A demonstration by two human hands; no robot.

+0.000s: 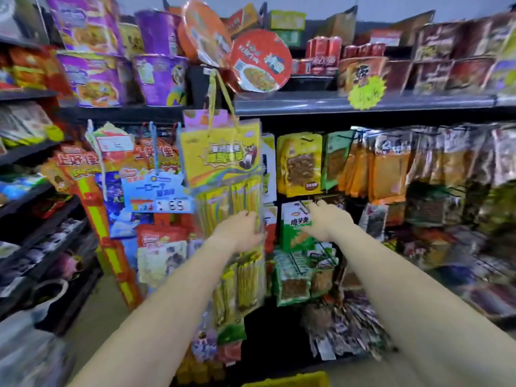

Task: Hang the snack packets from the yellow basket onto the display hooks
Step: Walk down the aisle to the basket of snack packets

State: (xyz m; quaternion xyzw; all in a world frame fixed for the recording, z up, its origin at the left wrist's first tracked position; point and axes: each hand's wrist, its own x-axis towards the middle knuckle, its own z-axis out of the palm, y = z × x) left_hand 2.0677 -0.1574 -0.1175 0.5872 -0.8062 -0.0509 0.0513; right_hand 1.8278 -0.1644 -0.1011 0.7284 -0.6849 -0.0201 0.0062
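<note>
Reaching forward with both bare arms toward a shop display. Picture blurred throughout, worst at right edge.

Left hand [240, 231]: pressed against the lower part of a long hanging strip of yellow stick snacks [245, 196]. Fingers curled around the strip's right edge, close together. The strip hangs by yellow cords from the front edge of the upper shelf [363, 103], under a yellow header card [220, 155].

Right hand [325, 219]: at a green-and-white snack packet [294, 227] hanging in the middle row of the display, just right of the strip. Thumb and fingers seem to close on the packet's upper right part; exact contact cannot be told through the blur. A wire hook [324, 251] juts out just below the hand.

Other packets: a yellow one [300, 164] hangs above the green-and-white packet, orange ones [388, 166] further right, green ones [291, 280] below.

Yellow basket [287, 380]: only a strip of rim visible at the bottom edge of the view, between the forearms. Contents not visible.

Upper shelf carries purple noodle cups [159, 79] at left and a tilted red noodle bowl [261, 61] near the middle.
</note>
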